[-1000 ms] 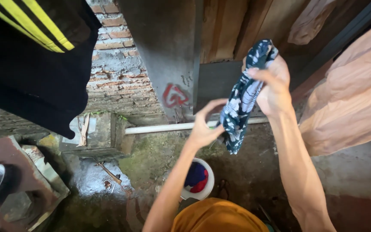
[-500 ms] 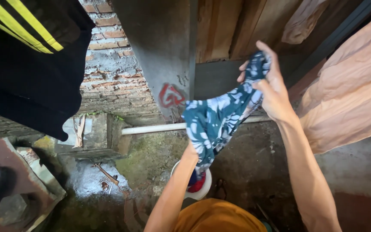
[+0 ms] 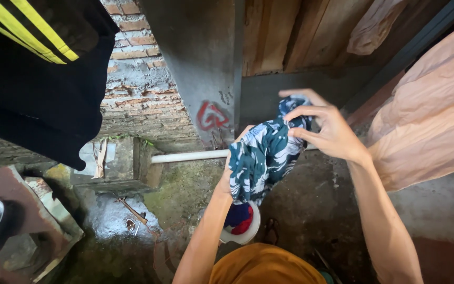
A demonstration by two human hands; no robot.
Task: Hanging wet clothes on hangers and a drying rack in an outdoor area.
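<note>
While the right hand (image 3: 328,131) pinches the top of a dark floral cloth (image 3: 265,155) at frame centre, the left hand (image 3: 228,176), mostly hidden beneath, grips its lower folds above a white bucket (image 3: 252,231) on wet, mossy concrete (image 3: 185,192) beside a brick wall (image 3: 143,84).

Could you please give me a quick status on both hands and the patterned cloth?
Left hand and right hand both grip the dark floral cloth, held bunched in mid-air. White bucket of laundry directly below. Nothing blocking.
</note>
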